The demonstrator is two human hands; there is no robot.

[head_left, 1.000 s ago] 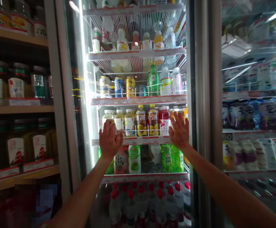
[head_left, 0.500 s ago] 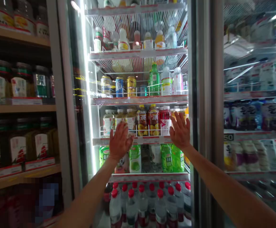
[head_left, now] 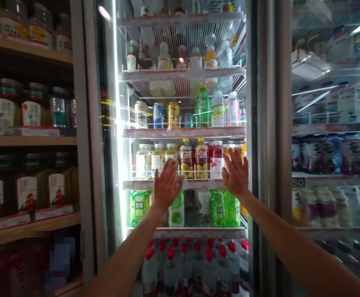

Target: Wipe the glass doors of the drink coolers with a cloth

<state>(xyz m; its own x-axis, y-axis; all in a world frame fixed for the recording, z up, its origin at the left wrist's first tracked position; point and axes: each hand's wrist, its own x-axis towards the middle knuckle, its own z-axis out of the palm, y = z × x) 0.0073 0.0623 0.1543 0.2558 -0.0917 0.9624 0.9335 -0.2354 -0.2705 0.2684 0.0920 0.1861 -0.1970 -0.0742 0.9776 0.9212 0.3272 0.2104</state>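
Where glass (head_left: 108, 110) fronts lit drink shelves (head_left: 184, 133) beside a bottle rack (head_left: 28, 141), the right hand (head_left: 236, 175) is splayed, the left hand (head_left: 167, 186) flat over a mostly hidden cloth (head_left: 181, 177)

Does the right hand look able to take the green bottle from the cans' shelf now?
Probably not: yellow reflections suggest a closed glass door between the right hand and the green bottle.
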